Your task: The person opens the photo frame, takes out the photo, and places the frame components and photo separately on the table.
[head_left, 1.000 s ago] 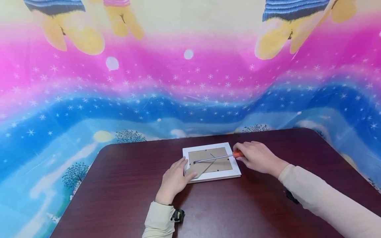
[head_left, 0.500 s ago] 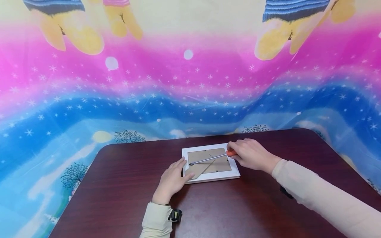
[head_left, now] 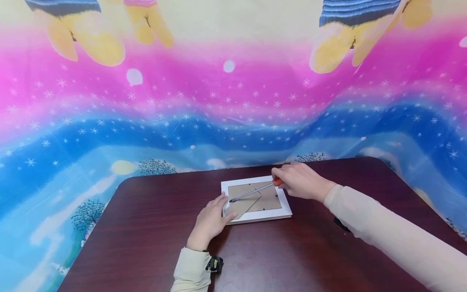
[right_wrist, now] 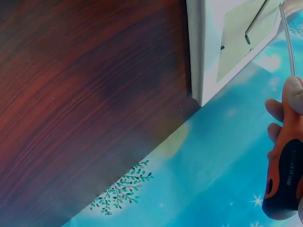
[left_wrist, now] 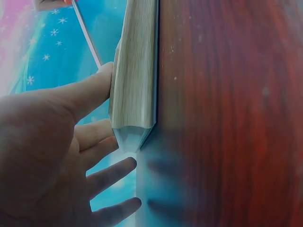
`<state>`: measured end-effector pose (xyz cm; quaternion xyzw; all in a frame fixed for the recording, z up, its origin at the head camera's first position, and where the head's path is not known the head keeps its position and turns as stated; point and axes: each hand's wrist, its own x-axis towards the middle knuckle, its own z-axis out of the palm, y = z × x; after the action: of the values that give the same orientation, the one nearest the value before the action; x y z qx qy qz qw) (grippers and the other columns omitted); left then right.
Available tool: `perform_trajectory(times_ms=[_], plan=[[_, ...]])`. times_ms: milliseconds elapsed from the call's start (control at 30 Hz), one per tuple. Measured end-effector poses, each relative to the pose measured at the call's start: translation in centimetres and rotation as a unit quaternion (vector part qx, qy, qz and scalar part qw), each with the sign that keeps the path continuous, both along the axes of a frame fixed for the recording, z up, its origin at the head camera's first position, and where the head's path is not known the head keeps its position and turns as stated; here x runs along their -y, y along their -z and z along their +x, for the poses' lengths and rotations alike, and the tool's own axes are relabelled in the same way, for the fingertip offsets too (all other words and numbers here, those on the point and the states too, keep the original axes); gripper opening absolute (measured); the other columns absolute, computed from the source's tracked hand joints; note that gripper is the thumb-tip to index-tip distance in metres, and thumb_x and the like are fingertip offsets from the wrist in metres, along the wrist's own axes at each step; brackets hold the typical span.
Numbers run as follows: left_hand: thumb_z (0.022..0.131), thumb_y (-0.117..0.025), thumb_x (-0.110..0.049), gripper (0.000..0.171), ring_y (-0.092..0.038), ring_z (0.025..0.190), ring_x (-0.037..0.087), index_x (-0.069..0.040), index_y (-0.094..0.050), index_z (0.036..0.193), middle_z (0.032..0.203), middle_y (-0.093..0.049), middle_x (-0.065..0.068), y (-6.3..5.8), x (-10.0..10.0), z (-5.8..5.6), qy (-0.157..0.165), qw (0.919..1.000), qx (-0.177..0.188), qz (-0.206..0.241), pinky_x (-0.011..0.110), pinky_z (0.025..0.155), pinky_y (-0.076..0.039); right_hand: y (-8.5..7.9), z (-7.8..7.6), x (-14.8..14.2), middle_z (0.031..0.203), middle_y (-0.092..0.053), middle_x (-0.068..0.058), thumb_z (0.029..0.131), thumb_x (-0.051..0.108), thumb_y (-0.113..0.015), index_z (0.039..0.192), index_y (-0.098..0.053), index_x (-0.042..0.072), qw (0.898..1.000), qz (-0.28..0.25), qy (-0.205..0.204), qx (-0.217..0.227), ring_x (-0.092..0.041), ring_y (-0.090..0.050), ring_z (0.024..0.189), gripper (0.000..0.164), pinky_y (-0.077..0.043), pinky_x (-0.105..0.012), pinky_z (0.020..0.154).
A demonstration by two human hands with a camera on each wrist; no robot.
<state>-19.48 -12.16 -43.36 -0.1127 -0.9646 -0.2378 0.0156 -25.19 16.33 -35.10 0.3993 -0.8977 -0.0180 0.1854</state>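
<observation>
A white picture frame (head_left: 277,213) lies back up on the table, its brown backing board (head_left: 269,201) and several small dark tabs showing. A brown stand leg (head_left: 242,207) slants over the backing. My left hand (head_left: 208,222) steadies the frame's near left corner. Its thumb presses on top, and the other fingers extend straight along the left side, as the left wrist view (left_wrist: 135,71) shows. My right hand (head_left: 304,179) grips the orange and black handle of a screwdriver (right_wrist: 280,156). The screwdriver's shaft slants down across the backing, and its tip is at the backing's left edge.
The dark red-brown wooden table (head_left: 153,235) has rounded far corners. Behind and beside it hangs a colourful printed cloth (head_left: 233,97) with snowflakes and trees. A black strap device (head_left: 214,264) sits on the left wrist.
My right hand has moved left and slightly up with the screwdriver, whose shaft now slants more steeply. The tip has shifted left to the backing's edge. My left hand stays on the frame.
</observation>
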Motion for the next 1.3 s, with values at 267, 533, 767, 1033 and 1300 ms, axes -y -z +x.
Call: perform_trajectory(times_ms=[267, 533, 767, 1033, 1300], plan=[[0.088, -0.058, -0.043, 0.062, -0.041, 0.130, 0.037, -0.007, -0.048, 0.138, 0.151, -0.041, 0.012, 0.1, 0.3, 0.0, 0.015, 0.9995, -0.001, 0.026, 0.060, 0.101, -0.041, -0.3, -0.7, 0.3, 0.067, -0.062, 0.004, 0.071, 0.013, -0.073, 0.085, -0.058, 0.018, 1.000, 0.001, 0.000, 0.013, -0.015, -0.057, 0.064, 0.022, -0.052, -0.037, 0.061], [0.087, -0.060, -0.041, 0.062, -0.044, 0.128, 0.038, -0.007, -0.050, 0.137, 0.149, -0.044, 0.013, 0.1, 0.2, 0.1, 0.014, 0.9996, -0.010, 0.021, 0.060, 0.100, -0.041, -2.0, -0.1, 2.1, 0.058, -0.057, 0.006, 0.065, 0.002, -0.064, 0.073, -0.054, 0.017, 0.997, 0.035, -0.041, -0.046, -0.012, -0.050, 0.053, 0.020, -0.045, -0.031, 0.050], [0.086, -0.061, -0.041, 0.061, -0.047, 0.125, 0.037, -0.005, -0.052, 0.135, 0.146, -0.047, 0.014, 0.0, 0.0, 0.0, 0.017, 0.9994, -0.029, 0.010, 0.058, 0.099, -0.043, -4.9, 0.4, 4.8, 0.053, -0.061, 0.004, 0.062, 0.007, -0.061, 0.074, -0.057, 0.013, 0.982, 0.112, -0.081, -0.127, -0.016, -0.052, 0.049, 0.014, -0.047, -0.031, 0.045], [0.086, -0.060, -0.042, 0.062, -0.046, 0.126, 0.037, -0.005, -0.051, 0.135, 0.147, -0.046, 0.015, 0.0, -0.1, -0.1, 0.018, 0.9994, -0.030, 0.008, 0.059, 0.100, -0.042, -7.1, 0.9, 7.5, 0.056, -0.063, 0.001, 0.057, 0.012, -0.062, 0.078, -0.060, 0.012, 0.967, 0.199, -0.077, -0.141, -0.018, -0.055, 0.052, 0.021, -0.050, -0.032, 0.052], [0.086, -0.061, -0.043, 0.062, -0.047, 0.124, 0.036, -0.007, -0.051, 0.135, 0.146, -0.047, 0.013, 0.1, -0.1, -0.1, 0.010, 0.9992, -0.037, -0.010, 0.057, 0.099, -0.043, -7.1, 1.4, 7.8, 0.064, -0.069, 0.000, 0.060, 0.019, -0.064, 0.085, -0.061, 0.011, 0.956, 0.238, -0.079, -0.152, -0.019, -0.058, 0.059, 0.026, -0.052, -0.032, 0.055]])
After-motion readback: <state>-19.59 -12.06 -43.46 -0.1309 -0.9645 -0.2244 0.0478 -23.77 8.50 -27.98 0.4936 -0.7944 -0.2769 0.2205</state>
